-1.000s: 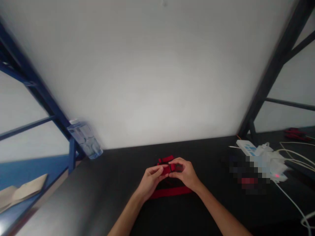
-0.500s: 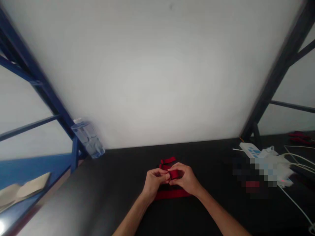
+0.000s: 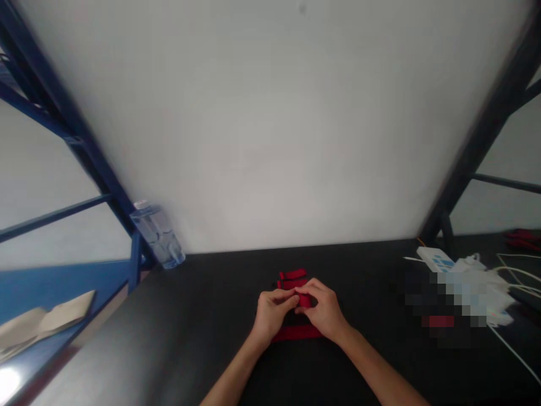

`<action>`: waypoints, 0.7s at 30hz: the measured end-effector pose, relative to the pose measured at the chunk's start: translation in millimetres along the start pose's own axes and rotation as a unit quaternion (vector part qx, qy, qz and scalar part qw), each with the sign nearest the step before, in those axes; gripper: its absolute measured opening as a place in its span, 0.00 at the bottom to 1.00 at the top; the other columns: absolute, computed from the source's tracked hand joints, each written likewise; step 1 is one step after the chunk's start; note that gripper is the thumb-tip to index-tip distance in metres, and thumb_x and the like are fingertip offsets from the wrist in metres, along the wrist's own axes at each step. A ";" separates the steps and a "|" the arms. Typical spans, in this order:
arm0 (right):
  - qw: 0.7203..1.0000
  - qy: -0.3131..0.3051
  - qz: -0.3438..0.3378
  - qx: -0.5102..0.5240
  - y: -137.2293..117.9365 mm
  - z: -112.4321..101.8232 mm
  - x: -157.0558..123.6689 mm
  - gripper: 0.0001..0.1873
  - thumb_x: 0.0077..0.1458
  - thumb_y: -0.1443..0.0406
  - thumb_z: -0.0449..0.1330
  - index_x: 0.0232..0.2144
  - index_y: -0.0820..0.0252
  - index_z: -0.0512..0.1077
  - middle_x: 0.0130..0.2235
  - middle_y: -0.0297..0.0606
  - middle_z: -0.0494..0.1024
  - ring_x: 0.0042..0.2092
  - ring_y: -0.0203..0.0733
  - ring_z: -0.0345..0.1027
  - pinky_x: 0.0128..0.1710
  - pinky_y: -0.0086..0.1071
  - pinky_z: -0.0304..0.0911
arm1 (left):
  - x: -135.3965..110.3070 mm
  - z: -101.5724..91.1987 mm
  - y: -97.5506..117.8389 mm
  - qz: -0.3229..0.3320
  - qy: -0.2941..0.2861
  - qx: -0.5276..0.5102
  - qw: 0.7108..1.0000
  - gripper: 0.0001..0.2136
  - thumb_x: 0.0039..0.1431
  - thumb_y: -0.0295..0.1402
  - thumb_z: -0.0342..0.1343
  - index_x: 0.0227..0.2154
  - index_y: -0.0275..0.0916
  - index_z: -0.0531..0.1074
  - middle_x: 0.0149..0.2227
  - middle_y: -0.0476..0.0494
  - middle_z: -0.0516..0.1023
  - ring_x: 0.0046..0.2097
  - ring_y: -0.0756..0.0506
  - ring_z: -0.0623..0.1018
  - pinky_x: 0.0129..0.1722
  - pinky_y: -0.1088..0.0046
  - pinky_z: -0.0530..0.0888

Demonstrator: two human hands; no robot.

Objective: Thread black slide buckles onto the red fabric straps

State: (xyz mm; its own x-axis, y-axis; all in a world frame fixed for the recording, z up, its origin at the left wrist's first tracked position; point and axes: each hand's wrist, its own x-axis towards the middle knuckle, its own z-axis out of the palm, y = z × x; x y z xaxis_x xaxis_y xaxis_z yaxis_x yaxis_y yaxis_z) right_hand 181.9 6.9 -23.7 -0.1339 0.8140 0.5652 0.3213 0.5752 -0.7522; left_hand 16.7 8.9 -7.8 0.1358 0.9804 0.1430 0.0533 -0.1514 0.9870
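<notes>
The long red band [image 3: 298,331] lies on the black table [image 3: 203,344], its ends partly covered by the wrists. Just beyond it, the left hand [image 3: 273,313] and right hand [image 3: 325,313] pinch a red webbing piece [image 3: 304,300]. The left thumb and fingertips are closed at its left edge; the right thumb and forefinger grip it from the right, nearly drawn together. A second ago a dark buckle showed between the hands and the grips stood further apart; now the fingertips almost meet and hide it.

A little beyond the long red band, past the fingers, two short red strips [image 3: 293,274] lie more exposed than before, though the hands cover part of the nearer one.

Well right of the band are a white power strip [image 3: 435,259] and white cables [image 3: 513,355], partly masked by a pixelated patch. Well left of it, beige sheets [image 3: 63,316] rest on a blue surface. Beyond the band to the left stands a clear bottle [image 3: 158,235], before the pale wall [image 3: 274,129]. The view has swung slightly left.
</notes>
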 end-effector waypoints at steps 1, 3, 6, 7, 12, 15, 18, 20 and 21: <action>1.000 0.000 -0.006 0.000 0.4 0.5 -0.6 0.19 0.43 0.71 0.70 0.41 0.54 0.77 0.37 0.37 0.75 0.37 0.42 0.72 0.38 0.33 0.70 | -0.7 -0.1 0.8 0.023 -0.001 0.023 0.999 0.10 0.49 0.37 0.66 0.33 0.37 0.83 0.31 0.40 0.83 0.33 0.42 0.78 0.33 0.70 0.73; 1.000 0.001 -0.013 -0.001 1.0 1.3 -1.5 0.17 0.46 0.70 0.68 0.41 0.54 0.77 0.37 0.38 0.75 0.38 0.42 0.72 0.38 0.33 0.70 | -2.0 -0.3 3.1 0.058 -0.003 0.060 0.997 0.08 0.52 0.36 0.64 0.32 0.39 0.83 0.31 0.41 0.82 0.33 0.43 0.77 0.34 0.71 0.72; 1.000 0.012 -0.025 -0.004 2.2 2.6 -2.1 0.16 0.49 0.71 0.64 0.41 0.53 0.77 0.37 0.38 0.76 0.38 0.43 0.73 0.38 0.34 0.71 | -3.2 0.4 6.6 0.069 -0.002 0.077 0.995 0.07 0.53 0.36 0.62 0.32 0.40 0.83 0.31 0.41 0.81 0.33 0.43 0.77 0.33 0.72 0.71; 1.000 0.014 -0.028 -0.004 2.9 3.2 -2.2 0.16 0.50 0.72 0.63 0.42 0.53 0.77 0.37 0.39 0.76 0.38 0.43 0.73 0.38 0.34 0.71 | -3.5 1.1 7.5 0.068 0.000 0.080 0.994 0.08 0.54 0.36 0.62 0.33 0.40 0.83 0.31 0.41 0.81 0.33 0.43 0.77 0.33 0.72 0.71; 0.999 0.014 -0.034 -0.013 4.9 5.6 -3.0 0.20 0.50 0.74 0.60 0.44 0.52 0.76 0.39 0.39 0.76 0.40 0.43 0.73 0.40 0.34 0.71 | -6.1 5.1 8.8 0.071 0.015 0.110 0.991 0.10 0.56 0.34 0.59 0.38 0.40 0.82 0.34 0.41 0.82 0.34 0.42 0.78 0.34 0.72 0.71; 0.999 0.022 -0.029 -0.017 2.0 4.3 -2.7 0.18 0.50 0.73 0.62 0.43 0.53 0.77 0.39 0.39 0.77 0.40 0.44 0.74 0.41 0.35 0.71 | -8.5 6.8 7.6 0.091 0.040 0.146 0.984 0.10 0.57 0.33 0.58 0.39 0.41 0.81 0.34 0.42 0.81 0.33 0.43 0.77 0.34 0.72 0.71; 0.999 0.006 -0.022 -0.025 -2.3 1.1 -2.4 0.18 0.51 0.70 0.64 0.45 0.53 0.76 0.41 0.40 0.78 0.42 0.46 0.73 0.44 0.38 0.71 | -8.9 7.1 5.7 0.091 0.057 0.155 0.982 0.10 0.58 0.33 0.56 0.39 0.40 0.81 0.34 0.42 0.82 0.33 0.43 0.78 0.34 0.72 0.71; 0.999 -0.007 -0.018 -0.027 -4.2 -0.6 -2.1 0.17 0.53 0.69 0.63 0.47 0.53 0.75 0.43 0.41 0.78 0.45 0.47 0.73 0.47 0.40 0.70 | -7.3 6.5 4.7 0.070 0.060 0.126 0.988 0.10 0.57 0.33 0.58 0.39 0.39 0.81 0.35 0.41 0.82 0.34 0.43 0.79 0.35 0.71 0.72; 1.000 -0.007 -0.016 -0.025 -4.8 -1.1 -1.9 0.17 0.54 0.68 0.62 0.47 0.53 0.75 0.44 0.42 0.78 0.45 0.47 0.73 0.48 0.40 0.70 | -6.1 6.1 4.3 0.055 0.056 0.098 0.992 0.10 0.56 0.33 0.59 0.38 0.39 0.81 0.36 0.41 0.83 0.36 0.42 0.79 0.37 0.71 0.73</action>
State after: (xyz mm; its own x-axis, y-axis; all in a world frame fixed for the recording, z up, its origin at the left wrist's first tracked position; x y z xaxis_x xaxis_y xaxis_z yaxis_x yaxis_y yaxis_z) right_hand 181.7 2.5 -20.8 -0.1580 0.7961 0.5841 0.3638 0.5969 -0.7151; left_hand 22.2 1.5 -4.9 0.0407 0.9630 0.2662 0.2371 -0.2682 0.9337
